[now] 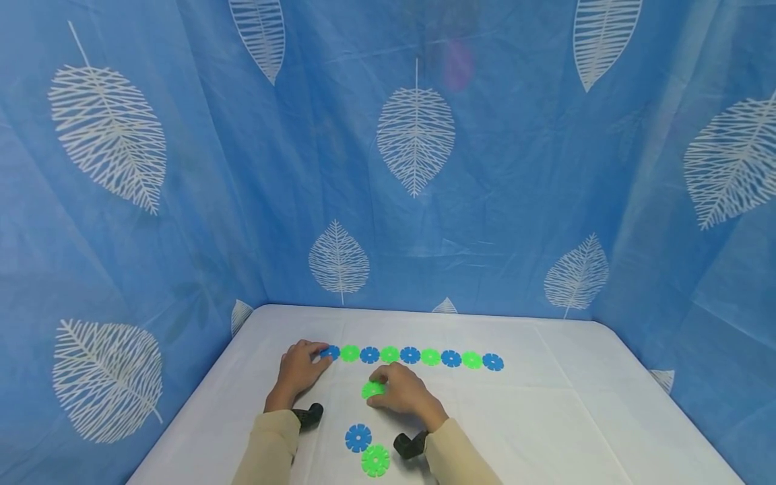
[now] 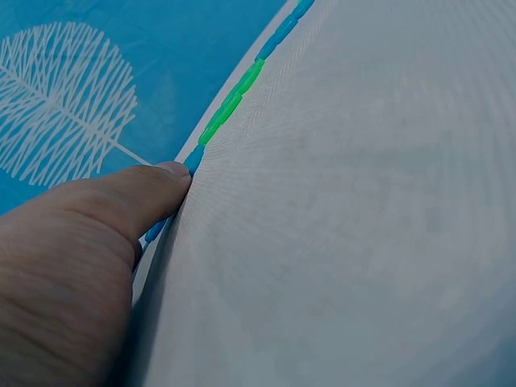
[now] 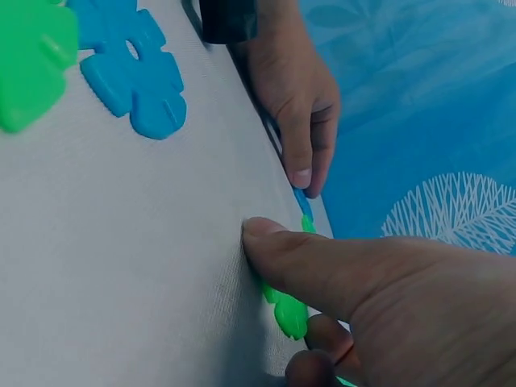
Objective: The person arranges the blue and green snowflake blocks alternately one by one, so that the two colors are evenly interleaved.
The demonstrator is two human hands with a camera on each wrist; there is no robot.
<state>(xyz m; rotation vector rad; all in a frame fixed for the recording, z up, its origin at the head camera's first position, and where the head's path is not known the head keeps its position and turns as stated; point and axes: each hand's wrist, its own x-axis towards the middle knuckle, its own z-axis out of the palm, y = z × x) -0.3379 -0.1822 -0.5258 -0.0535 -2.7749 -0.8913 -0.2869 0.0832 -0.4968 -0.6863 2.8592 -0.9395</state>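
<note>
A row of notched plastic interlocking discs, blue and green in turn, runs across the white table. My left hand point(image 1: 300, 366) is at the row's left end, where its thumb and fingers pinch the blue disc point(image 1: 331, 352). In the left wrist view the thumb point(image 2: 153, 193) presses at the edge of that disc. Closer to me, my right hand point(image 1: 401, 389) holds a green disc point(image 1: 372, 389) between thumb and fingers. The right wrist view shows this green disc point(image 3: 290, 316) partly hidden behind the thumb.
A loose blue disc point(image 1: 358, 438) and a loose green disc point(image 1: 376, 461) lie side by side near the front of the table point(image 1: 545, 417). Blue leaf-print cloth point(image 1: 485, 202) hangs behind the table and at both sides. Each wrist wears a black camera mount.
</note>
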